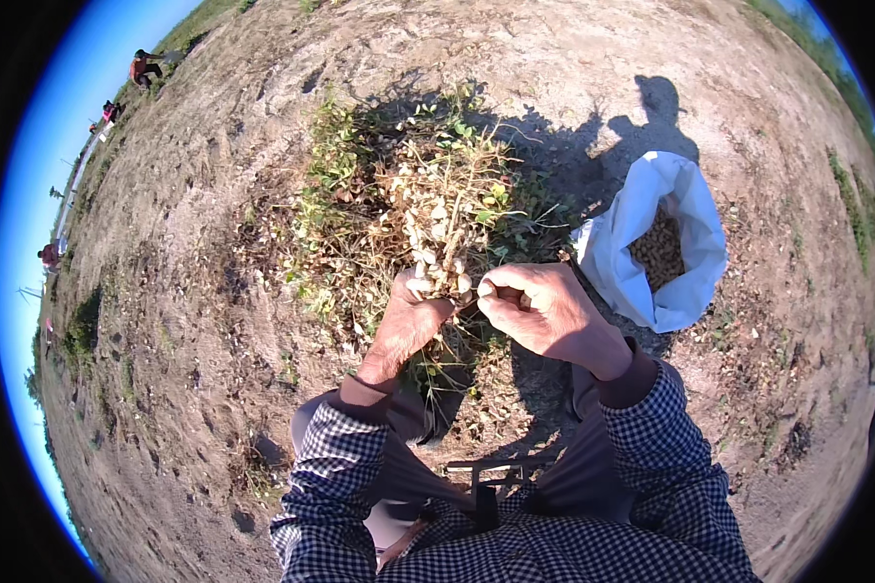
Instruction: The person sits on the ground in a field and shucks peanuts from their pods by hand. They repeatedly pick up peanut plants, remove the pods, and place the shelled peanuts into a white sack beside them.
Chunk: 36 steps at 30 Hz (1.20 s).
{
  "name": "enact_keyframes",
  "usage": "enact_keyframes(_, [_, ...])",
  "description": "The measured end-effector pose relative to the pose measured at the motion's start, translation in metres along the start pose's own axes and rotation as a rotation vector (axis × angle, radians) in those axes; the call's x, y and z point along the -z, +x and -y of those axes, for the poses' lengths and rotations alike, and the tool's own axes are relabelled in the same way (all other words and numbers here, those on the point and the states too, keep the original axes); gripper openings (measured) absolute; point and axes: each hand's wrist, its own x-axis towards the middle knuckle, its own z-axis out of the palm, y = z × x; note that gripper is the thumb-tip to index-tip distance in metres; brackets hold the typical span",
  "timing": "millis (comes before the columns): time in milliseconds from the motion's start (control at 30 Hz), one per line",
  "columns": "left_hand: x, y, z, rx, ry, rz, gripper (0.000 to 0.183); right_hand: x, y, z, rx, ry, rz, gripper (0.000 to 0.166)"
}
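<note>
My left hand [408,324] is closed around the stems of an uprooted peanut plant [448,251]. Pale peanut pods [424,261] crowd its roots just beyond my fingers. Close beside it on the right, my right hand [554,310] is curled, thumb and forefinger together at the edge of the pods. Something pale like a peanut shows inside the curled fingers, partly hidden by them. Beyond both hands lies a heap of pulled peanut plants [328,197] with green leaves and dry roots. Leafy stems [441,372] hang below my left hand.
An open white woven sack [706,248] stands at the right, with peanuts [656,251] inside. Below my forearms is a dark metal frame [481,466] between my legs. Dry soil [182,321] surrounds the heap. Far left, a person [143,69] and several others are in the field.
</note>
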Motion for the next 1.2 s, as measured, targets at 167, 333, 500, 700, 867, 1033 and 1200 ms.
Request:
enact_keyframes(167, [0.014, 0.005, -0.035, 0.125, 0.242, -0.124, 0.022, 0.015, -0.014, 0.029, -0.15, 0.605, 0.16, 0.017])
enact_keyframes(333, [0.007, -0.012, -0.029, 0.294, -0.202, 0.255, 0.031, 0.021, -0.009, 0.0, -0.257, 1.033, -0.059, 0.016])
enact_keyframes(500, [-0.004, -0.012, -0.032, 0.252, -0.24, 0.422, 0.034, 0.002, -0.002, -0.016, -0.298, 0.709, -0.192, 0.02])
enact_keyframes(700, [-0.014, -0.016, -0.024, 0.36, -0.394, 0.615, 0.044, 0.0, 0.009, -0.024, -0.432, 0.897, -0.07, 0.021])
enact_keyframes(867, [-0.018, -0.025, -0.023, 0.466, -0.455, 0.659, 0.042, -0.007, 0.006, -0.02, -0.543, 1.055, 0.093, 0.03])
enact_keyframes(1033, [-0.001, -0.039, -0.012, 0.46, -0.28, 0.547, 0.048, -0.013, 0.003, -0.032, -0.538, 1.075, 0.08, 0.027])
enact_keyframes(1200, [0.011, -0.03, -0.004, 0.396, -0.153, 0.633, 0.027, -0.014, 0.002, -0.021, -0.504, 0.913, -0.024, 0.024])
